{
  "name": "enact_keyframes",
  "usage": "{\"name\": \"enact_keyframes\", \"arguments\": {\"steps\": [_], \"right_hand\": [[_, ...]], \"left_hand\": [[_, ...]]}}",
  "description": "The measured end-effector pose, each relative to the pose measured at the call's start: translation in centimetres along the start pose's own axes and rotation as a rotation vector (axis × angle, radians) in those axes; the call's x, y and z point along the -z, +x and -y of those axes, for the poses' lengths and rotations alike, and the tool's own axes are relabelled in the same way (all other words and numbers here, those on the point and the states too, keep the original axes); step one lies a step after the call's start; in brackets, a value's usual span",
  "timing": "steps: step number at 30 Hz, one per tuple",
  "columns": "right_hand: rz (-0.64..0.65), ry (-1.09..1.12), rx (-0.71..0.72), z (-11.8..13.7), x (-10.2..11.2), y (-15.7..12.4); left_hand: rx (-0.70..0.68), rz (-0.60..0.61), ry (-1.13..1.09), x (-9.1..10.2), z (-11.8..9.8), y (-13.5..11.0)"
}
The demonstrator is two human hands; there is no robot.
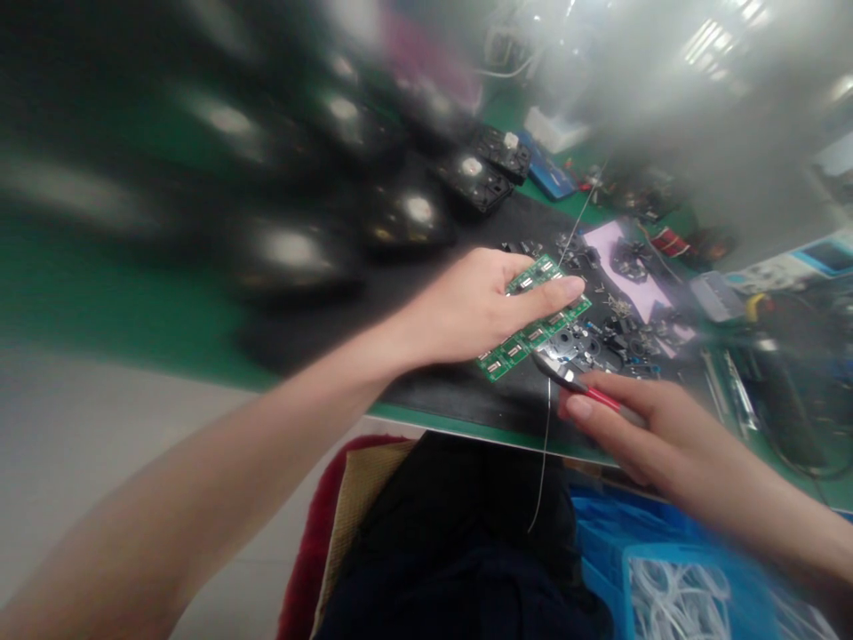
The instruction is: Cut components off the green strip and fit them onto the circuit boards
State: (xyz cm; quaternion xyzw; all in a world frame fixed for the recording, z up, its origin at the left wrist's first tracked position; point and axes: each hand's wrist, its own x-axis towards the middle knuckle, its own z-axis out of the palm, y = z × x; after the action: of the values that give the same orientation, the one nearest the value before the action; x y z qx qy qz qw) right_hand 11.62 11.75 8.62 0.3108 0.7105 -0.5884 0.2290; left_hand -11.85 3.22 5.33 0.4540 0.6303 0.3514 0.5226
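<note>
My left hand (490, 302) is closed around a green circuit board panel (513, 351), its thumb lying across the top face. Rows of small pale connectors sit on the panel, which is tilted above a black mat. My right hand (626, 418) grips a red-handled tool (600, 396) that looks like pliers, though its jaws are only partly clear. The tool's dark head is at the panel's lower edge; whether it touches cannot be told. A thin wire (545, 453) hangs below the panel, over my lap.
Small dark parts (600, 342) are scattered on the black mat (459, 391), around a pink sheet (623, 258). Black housings (476, 182) with pale round pieces stand at the left, many blurred. A blue bin (613, 551) holding clear tubing is below the table edge. Tweezers (741, 391) lie at right.
</note>
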Motion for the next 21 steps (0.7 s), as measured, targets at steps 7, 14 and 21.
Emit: {"name": "enact_keyframes", "arguments": {"steps": [7, 14, 21], "right_hand": [[0.211, 0.552, -0.177, -1.6, -0.4, 0.0], [0.134, 0.343, -0.127, 0.0, -0.4, -0.1], [0.043, 0.028, -0.067, 0.3, 0.4, -1.0]], "left_hand": [[-0.015, -0.005, -0.028, -0.1, -0.2, -0.1], [0.004, 0.016, -0.079, -0.1, -0.1, 0.0], [0.084, 0.003, -0.279, -0.3, 0.9, 0.6]]}}
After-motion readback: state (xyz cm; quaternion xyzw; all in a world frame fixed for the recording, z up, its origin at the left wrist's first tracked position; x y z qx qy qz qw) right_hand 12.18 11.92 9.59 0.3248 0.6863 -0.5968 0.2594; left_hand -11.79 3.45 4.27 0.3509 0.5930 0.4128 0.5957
